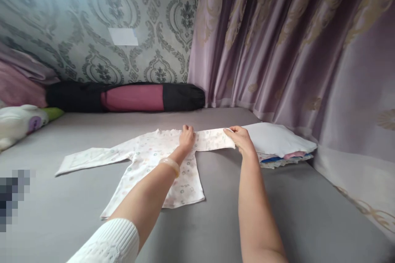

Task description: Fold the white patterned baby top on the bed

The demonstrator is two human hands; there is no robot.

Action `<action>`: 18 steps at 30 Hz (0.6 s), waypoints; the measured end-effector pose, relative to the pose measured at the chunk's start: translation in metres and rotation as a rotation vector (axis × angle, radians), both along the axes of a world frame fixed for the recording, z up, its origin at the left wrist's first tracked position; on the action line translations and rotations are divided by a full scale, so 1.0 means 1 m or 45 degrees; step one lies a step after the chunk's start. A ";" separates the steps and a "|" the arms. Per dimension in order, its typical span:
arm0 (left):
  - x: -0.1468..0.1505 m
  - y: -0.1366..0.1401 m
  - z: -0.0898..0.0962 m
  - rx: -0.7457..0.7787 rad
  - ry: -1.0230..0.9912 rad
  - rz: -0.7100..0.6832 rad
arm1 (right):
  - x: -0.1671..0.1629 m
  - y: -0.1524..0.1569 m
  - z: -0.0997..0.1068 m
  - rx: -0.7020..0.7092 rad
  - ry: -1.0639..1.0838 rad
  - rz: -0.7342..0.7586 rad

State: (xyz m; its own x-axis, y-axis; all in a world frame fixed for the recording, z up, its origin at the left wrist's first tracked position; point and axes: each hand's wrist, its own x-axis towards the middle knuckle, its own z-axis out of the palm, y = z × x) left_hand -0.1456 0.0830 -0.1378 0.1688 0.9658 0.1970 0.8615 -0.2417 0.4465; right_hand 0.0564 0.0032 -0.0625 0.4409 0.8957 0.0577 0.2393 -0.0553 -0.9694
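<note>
A small white long-sleeved shirt (pixel 145 160) with a faint coloured print lies spread on the grey bed, its collar pointing away from me. My left hand (pixel 187 137) is closed at the shoulder where the right-hand sleeve joins the body; its fingertips are partly hidden. The cuff of that sleeve is pinched between the thumb and fingers of my right hand (pixel 240 137), which holds the sleeve out straight to the right. The other sleeve stretches flat to the left. My left forearm, with a pale bangle (pixel 170 165), covers part of the shirt's body.
Just right of my right hand sits a stack of folded clothes (pixel 277 139), white on top. A long black and maroon bag (pixel 132 98) lies along the wall. At left is a white plush toy (pixel 21 123). Purple curtains (pixel 277 41) hang at the right edge of the bed (pixel 216 226).
</note>
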 end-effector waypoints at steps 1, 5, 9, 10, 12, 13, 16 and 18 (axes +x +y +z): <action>0.000 -0.001 0.000 0.020 -0.010 0.004 | -0.003 0.001 0.000 0.010 0.072 -0.011; -0.010 -0.006 0.002 0.096 -0.045 -0.073 | -0.015 0.001 0.006 -0.036 0.296 -0.058; -0.031 -0.014 -0.001 0.094 -0.030 -0.303 | -0.020 -0.001 0.012 -0.063 0.495 -0.067; -0.036 -0.015 -0.002 0.081 -0.020 -0.364 | -0.022 -0.001 0.014 -0.072 0.525 -0.072; -0.045 -0.018 -0.006 0.065 -0.009 -0.452 | -0.025 -0.001 0.019 -0.090 0.572 -0.087; -0.049 -0.020 -0.007 0.059 -0.006 -0.474 | -0.028 0.000 0.021 -0.091 0.603 -0.093; -0.054 -0.022 -0.006 -0.029 0.043 -0.492 | -0.036 0.004 0.031 -0.060 0.744 -0.073; -0.054 -0.023 -0.002 -0.131 0.100 -0.489 | -0.043 0.009 0.037 -0.047 0.836 -0.038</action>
State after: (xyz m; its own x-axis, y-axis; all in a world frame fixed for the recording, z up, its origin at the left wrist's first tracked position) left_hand -0.1999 0.0603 -0.1401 0.5322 0.8433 0.0751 0.7495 -0.5105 0.4215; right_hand 0.0136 0.0120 -0.0251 0.3988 0.8786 -0.2628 -0.4038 -0.0890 -0.9105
